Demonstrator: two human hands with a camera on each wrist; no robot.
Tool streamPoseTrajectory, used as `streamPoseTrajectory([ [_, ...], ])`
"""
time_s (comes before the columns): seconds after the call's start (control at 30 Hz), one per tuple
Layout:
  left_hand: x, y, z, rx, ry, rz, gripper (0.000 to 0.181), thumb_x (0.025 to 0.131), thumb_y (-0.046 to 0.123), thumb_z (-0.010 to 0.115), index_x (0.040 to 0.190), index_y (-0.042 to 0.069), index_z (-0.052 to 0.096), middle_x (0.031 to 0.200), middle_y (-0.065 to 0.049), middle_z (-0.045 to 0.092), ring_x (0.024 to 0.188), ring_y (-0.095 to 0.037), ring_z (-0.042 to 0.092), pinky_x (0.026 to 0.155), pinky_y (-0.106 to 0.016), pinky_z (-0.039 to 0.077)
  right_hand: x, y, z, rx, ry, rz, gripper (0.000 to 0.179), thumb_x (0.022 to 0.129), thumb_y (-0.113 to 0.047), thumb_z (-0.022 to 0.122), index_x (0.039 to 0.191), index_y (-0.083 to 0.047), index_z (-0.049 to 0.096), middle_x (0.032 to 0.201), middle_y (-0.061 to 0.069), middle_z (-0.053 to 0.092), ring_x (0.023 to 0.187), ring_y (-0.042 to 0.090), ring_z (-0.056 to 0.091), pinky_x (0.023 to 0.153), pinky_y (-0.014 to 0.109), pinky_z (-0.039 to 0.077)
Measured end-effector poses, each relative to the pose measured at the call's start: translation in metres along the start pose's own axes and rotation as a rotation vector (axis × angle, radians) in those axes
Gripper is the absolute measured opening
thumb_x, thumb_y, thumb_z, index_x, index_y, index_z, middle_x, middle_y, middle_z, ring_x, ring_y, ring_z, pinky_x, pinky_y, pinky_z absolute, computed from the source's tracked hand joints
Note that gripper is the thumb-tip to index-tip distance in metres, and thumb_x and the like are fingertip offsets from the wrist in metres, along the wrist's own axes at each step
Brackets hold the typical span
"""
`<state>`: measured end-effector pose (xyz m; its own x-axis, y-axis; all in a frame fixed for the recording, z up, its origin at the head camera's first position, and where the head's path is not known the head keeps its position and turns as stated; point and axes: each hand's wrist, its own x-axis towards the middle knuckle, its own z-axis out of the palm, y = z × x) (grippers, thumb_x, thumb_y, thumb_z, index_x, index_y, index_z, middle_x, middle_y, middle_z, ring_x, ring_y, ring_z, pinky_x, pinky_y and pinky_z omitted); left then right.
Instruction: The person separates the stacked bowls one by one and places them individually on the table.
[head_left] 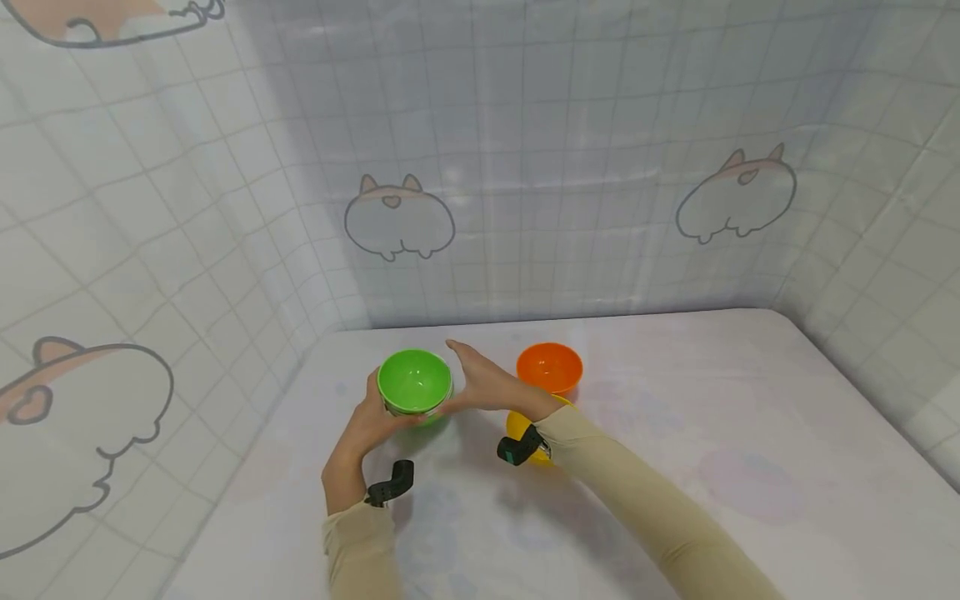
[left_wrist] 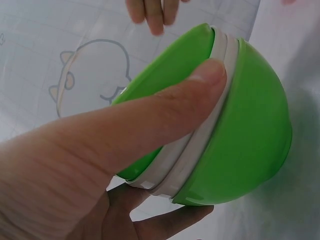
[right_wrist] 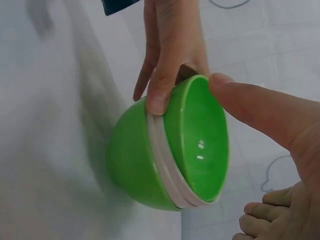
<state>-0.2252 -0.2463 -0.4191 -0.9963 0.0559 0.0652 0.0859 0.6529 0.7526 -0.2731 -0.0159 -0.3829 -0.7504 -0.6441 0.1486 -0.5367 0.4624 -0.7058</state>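
Observation:
A stack of bowls stands at the left of the table, with a green bowl on top. Two white rims show beneath it, above a lower green bowl. My left hand grips the stack from the left side, thumb across the white rims and fingers round the far side. My right hand is at the stack's right, its thumb tip right at the top bowl's rim in the right wrist view. Its other fingers spread away from the bowls.
An orange bowl sits to the right of the stack. In front of it is a yellow bowl, partly hidden under my right wrist. White gridded curtains close off the back and sides of the table.

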Motion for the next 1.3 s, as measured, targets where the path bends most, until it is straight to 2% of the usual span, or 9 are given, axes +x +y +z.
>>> streamPoseTrajectory([
  [0.17,0.002,-0.001,0.001,-0.008,-0.002,0.007,0.114,0.073,0.029,0.086,0.151,0.006,0.006,0.143,-0.028,0.039,0.131,-0.045,0.037,0.102,-0.061,0.032,0.012,0.005,0.009,0.034,-0.031,-0.050,0.111,0.071,-0.028,0.087,0.150,0.003,0.017,0.151,0.020,0.029,0.137,0.031,0.033,0.109,0.044,0.031],
  [0.23,0.002,-0.001,0.001,-0.009,-0.004,0.004,0.115,0.072,0.031,0.086,0.151,0.007,0.006,0.143,-0.027,0.039,0.131,-0.044,0.037,0.102,-0.060,0.032,0.018,0.008,0.013,0.086,-0.033,-0.130,0.105,0.069,-0.022,0.089,0.147,0.006,0.024,0.144,0.021,0.038,0.131,0.033,0.040,0.106,0.047,0.035],
  [0.37,0.003,0.000,0.001,-0.003,-0.008,0.003,0.115,0.073,0.033,0.085,0.152,0.009,0.005,0.144,-0.027,0.038,0.132,-0.044,0.037,0.102,-0.060,0.033,0.031,0.014,0.022,0.212,-0.044,-0.349,0.089,0.064,-0.006,0.088,0.136,0.009,0.037,0.129,0.023,0.050,0.119,0.035,0.049,0.100,0.047,0.040],
  [0.47,0.004,-0.001,0.002,-0.001,-0.006,0.008,0.112,0.075,0.030,0.083,0.152,0.008,0.005,0.143,-0.028,0.039,0.131,-0.044,0.038,0.102,-0.059,0.033,0.037,0.016,0.026,0.235,-0.038,-0.421,0.087,0.060,0.000,0.088,0.133,0.010,0.041,0.127,0.022,0.053,0.118,0.034,0.051,0.101,0.043,0.040],
  [0.7,0.005,-0.002,0.004,0.000,0.005,0.010,0.108,0.076,0.027,0.080,0.151,0.007,0.006,0.141,-0.031,0.040,0.129,-0.046,0.040,0.100,-0.060,0.034,0.039,0.014,0.028,0.143,0.005,-0.338,0.092,0.061,-0.013,0.091,0.134,0.009,0.039,0.128,0.024,0.049,0.119,0.038,0.046,0.103,0.046,0.036],
  [1.07,0.006,0.000,0.005,-0.011,0.000,-0.009,0.108,0.078,0.028,0.080,0.152,0.009,0.004,0.142,-0.031,0.039,0.129,-0.044,0.040,0.100,-0.059,0.035,0.049,0.017,0.032,0.053,0.022,-0.240,0.093,0.060,-0.018,0.091,0.135,0.003,0.040,0.128,0.016,0.049,0.118,0.027,0.048,0.098,0.033,0.040],
  [1.3,0.006,0.001,0.004,-0.031,-0.007,0.002,0.110,0.077,0.027,0.081,0.152,0.008,0.003,0.143,-0.031,0.037,0.131,-0.044,0.038,0.101,-0.060,0.033,0.046,0.010,0.029,0.028,-0.003,-0.147,0.101,0.061,-0.019,0.092,0.141,0.000,0.033,0.133,0.012,0.045,0.121,0.023,0.045,0.097,0.033,0.041],
])
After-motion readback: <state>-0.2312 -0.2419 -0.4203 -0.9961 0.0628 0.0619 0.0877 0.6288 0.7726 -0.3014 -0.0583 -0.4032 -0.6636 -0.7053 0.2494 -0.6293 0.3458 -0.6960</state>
